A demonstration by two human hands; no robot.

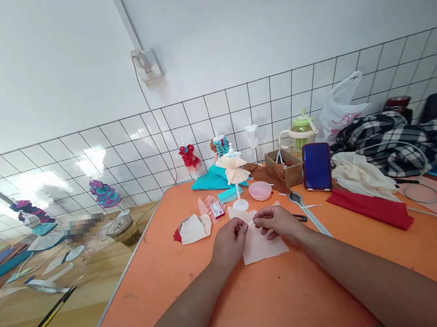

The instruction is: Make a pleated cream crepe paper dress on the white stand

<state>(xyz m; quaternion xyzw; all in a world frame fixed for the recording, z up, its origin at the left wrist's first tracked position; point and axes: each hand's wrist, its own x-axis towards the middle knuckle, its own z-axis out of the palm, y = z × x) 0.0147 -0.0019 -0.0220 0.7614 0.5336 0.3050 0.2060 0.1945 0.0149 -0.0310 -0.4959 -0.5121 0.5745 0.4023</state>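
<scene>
A pale pink piece of thin fabric or paper lies on the orange table under both hands. My left hand is closed at its left edge, thumb and forefinger pinched together near a small whitish bit. From the right, my right hand pinches close to the same spot, its other fingers curled above the sheet. What the fingertips hold is too small to tell. Just behind the hands stands a small white dress form wearing a pleated cream piece.
Behind are a pink bowl, a cardboard box, a phone standing upright and other small dress forms. Scissors and grey strips lie right of the hands, a folded red cloth farther right. White cloth sits left.
</scene>
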